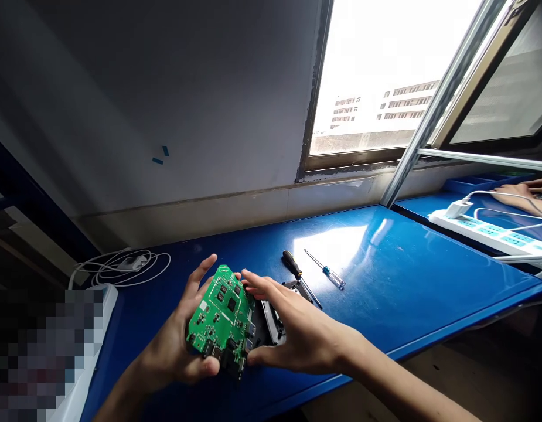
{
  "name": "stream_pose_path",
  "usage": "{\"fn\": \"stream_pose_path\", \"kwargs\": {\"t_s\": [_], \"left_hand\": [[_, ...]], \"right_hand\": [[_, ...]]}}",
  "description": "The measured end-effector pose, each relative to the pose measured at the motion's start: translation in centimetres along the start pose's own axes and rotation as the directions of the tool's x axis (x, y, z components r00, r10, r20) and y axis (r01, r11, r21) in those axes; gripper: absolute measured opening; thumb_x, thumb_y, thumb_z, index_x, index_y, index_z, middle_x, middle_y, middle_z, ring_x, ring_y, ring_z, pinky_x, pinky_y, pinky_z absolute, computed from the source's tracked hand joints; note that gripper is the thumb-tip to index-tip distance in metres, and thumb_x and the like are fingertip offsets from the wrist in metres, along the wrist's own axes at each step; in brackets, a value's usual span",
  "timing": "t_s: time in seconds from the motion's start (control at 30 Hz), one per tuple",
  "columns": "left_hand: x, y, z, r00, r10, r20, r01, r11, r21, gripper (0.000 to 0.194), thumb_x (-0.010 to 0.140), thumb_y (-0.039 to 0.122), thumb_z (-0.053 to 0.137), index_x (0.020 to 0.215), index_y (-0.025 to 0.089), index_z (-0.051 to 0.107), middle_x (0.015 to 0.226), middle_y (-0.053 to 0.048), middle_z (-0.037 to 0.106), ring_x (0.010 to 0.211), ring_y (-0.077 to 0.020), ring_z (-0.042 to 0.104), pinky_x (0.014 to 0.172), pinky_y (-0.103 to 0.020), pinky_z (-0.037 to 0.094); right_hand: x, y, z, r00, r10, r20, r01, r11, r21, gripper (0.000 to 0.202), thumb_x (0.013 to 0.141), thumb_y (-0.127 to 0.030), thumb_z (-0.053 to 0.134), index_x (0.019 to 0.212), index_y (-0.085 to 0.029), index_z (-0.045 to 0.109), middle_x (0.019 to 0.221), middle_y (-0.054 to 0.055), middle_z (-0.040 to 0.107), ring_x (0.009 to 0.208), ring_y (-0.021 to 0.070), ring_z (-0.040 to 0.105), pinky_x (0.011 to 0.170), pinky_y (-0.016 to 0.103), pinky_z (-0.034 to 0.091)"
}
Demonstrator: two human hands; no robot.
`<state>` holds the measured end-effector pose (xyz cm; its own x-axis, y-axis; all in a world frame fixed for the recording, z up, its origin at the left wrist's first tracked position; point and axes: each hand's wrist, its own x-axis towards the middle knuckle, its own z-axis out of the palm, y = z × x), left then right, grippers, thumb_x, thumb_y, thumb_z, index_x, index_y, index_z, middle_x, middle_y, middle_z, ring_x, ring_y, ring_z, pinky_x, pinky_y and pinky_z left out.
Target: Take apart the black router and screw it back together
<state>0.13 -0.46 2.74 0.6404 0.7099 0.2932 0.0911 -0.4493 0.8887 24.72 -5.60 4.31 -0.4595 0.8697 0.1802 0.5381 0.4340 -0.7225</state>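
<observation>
A green circuit board [222,308] with black chips and several ports along its lower and right edges is held tilted above the blue table. My left hand [171,340] grips its left side, thumb at the lower edge and fingers behind. Around the board's right edge are the thumb and fingers of my right hand [297,325]. Partly hidden behind that hand lies a black plastic housing [271,322]. Beyond it rest a screwdriver with a black and yellow handle [292,264] and another with a clear blue handle [333,278].
At the left back lies a white adapter with a coiled cable [132,264]. A white object [106,296], partly blurred out, stands at the left edge. On the right are a metal frame post [402,170], a white power strip [490,230], a blue tray [473,183] and another person's hands [517,192].
</observation>
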Motion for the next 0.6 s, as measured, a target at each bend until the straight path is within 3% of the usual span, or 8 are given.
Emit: {"fn": "stream_pose_path", "kwargs": {"t_s": [0.13, 0.23, 0.3, 0.37, 0.47, 0.6], "left_hand": [[0.2, -0.6, 0.1, 0.998, 0.069, 0.003, -0.069, 0.996, -0.052, 0.118, 0.073, 0.082, 0.074, 0.161, 0.047, 0.003, 0.160, -0.012, 0.037, 0.142, -0.0442, 0.047, 0.119, -0.064, 0.038], [-0.1, -0.9, -0.2, 1.000, -0.024, -0.019, 0.023, 0.999, -0.035, 0.125, 0.070, 0.079, 0.079, 0.163, 0.041, 0.003, 0.165, -0.014, 0.032, 0.146, -0.0446, 0.043, 0.119, -0.059, 0.040], [-0.8, -1.2, -0.5, 0.991, -0.128, -0.033, 0.129, 0.992, 0.012, 0.120, 0.076, 0.073, 0.079, 0.163, 0.041, 0.003, 0.167, -0.013, 0.031, 0.151, -0.0432, 0.035, 0.120, -0.059, 0.039], [-1.8, -1.7, -0.8, 0.975, -0.221, -0.035, 0.224, 0.966, 0.128, 0.113, 0.082, 0.066, 0.077, 0.164, 0.042, 0.003, 0.170, -0.011, 0.025, 0.156, -0.0422, 0.026, 0.122, -0.062, 0.033], [-3.4, -2.7, -0.9, 0.941, -0.337, -0.031, 0.324, 0.871, 0.370, 0.119, 0.078, 0.058, 0.083, 0.165, 0.040, 0.003, 0.174, -0.012, 0.014, 0.157, -0.0454, 0.017, 0.122, -0.070, 0.027], [-4.3, -3.6, -0.4, 0.923, -0.385, -0.007, 0.335, 0.793, 0.509, 0.130, 0.072, 0.051, 0.087, 0.165, 0.035, -0.002, 0.174, -0.014, 0.012, 0.157, -0.0443, 0.018, 0.122, -0.067, 0.030]], "right_hand": [[0.3, 0.1, 0.4, 0.999, 0.003, -0.034, -0.003, 1.000, 0.010, 0.116, 0.072, -0.037, 0.088, 0.164, -0.024, 0.019, 0.153, 0.019, 0.052, 0.138, 0.0322, 0.056, 0.115, 0.050, 0.047], [0.6, 0.9, 0.5, 0.999, 0.011, -0.051, -0.010, 1.000, 0.008, 0.117, 0.072, -0.034, 0.086, 0.165, -0.021, 0.016, 0.152, 0.020, 0.053, 0.137, 0.0317, 0.057, 0.113, 0.050, 0.049], [0.9, 1.5, 0.1, 0.997, 0.021, -0.069, -0.023, 0.999, -0.032, 0.118, 0.072, -0.031, 0.085, 0.165, -0.021, 0.012, 0.152, 0.021, 0.053, 0.137, 0.0325, 0.057, 0.111, 0.050, 0.051], [1.3, 2.1, -0.5, 0.997, 0.028, -0.070, -0.037, 0.991, -0.128, 0.118, 0.073, -0.026, 0.082, 0.165, -0.020, 0.009, 0.154, 0.023, 0.051, 0.135, 0.0346, 0.059, 0.108, 0.051, 0.053], [1.8, 2.2, -1.5, 1.000, 0.020, 0.015, -0.014, 0.936, -0.351, 0.111, 0.077, -0.021, 0.075, 0.166, -0.018, 0.008, 0.151, 0.024, 0.053, 0.118, 0.0354, 0.069, 0.094, 0.049, 0.060], [2.3, 1.5, -1.8, 0.990, -0.005, 0.144, 0.090, 0.802, -0.590, 0.101, 0.082, -0.020, 0.068, 0.165, -0.016, 0.011, 0.139, 0.020, 0.062, 0.093, 0.0293, 0.075, 0.073, 0.039, 0.062]]}}
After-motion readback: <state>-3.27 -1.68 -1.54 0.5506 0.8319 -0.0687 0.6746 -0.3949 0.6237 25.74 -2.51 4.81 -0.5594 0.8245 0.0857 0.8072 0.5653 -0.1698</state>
